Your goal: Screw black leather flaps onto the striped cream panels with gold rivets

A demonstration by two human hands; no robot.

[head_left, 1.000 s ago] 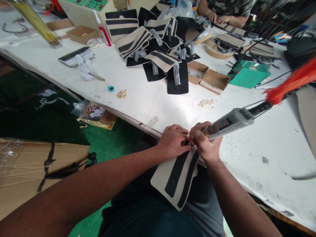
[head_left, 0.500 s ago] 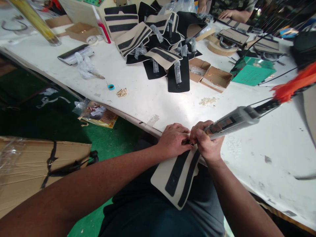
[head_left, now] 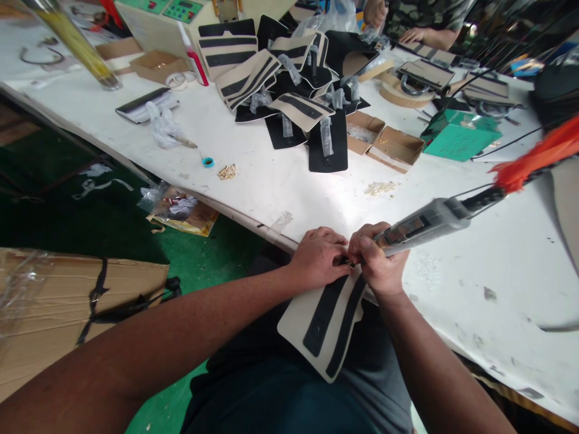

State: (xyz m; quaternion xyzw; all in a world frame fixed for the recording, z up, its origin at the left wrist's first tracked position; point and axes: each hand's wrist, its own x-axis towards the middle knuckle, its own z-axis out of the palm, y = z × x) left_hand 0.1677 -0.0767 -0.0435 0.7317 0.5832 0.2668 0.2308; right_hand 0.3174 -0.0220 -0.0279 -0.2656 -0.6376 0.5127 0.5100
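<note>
My right hand [head_left: 380, 259] is wrapped round a grey electric screwdriver [head_left: 418, 226], which slants down to the left from an orange-wrapped cord. Its tip is hidden among my fingers. A beige panel with black strips [head_left: 289, 325] leans from the table edge over my lap. My left hand [head_left: 319, 259] is closed on the panel's upper end, thumb and fingers bent close to the screwdriver tip. Whatever small part lies between those fingertips is too covered to make out.
On the white table [head_left: 253, 187] lie a pile of similar panels [head_left: 246, 75], gold-coloured small parts [head_left: 227, 172], pale small parts [head_left: 380, 188], an open cardboard box [head_left: 395, 144] and a green box [head_left: 464, 135]. Another person's hand [head_left: 412, 36] rests at the far side.
The view has shifted slightly, so the far table items sit a little lower and the left ones further right. Both hands, screwdriver and panel keep their places together.
</note>
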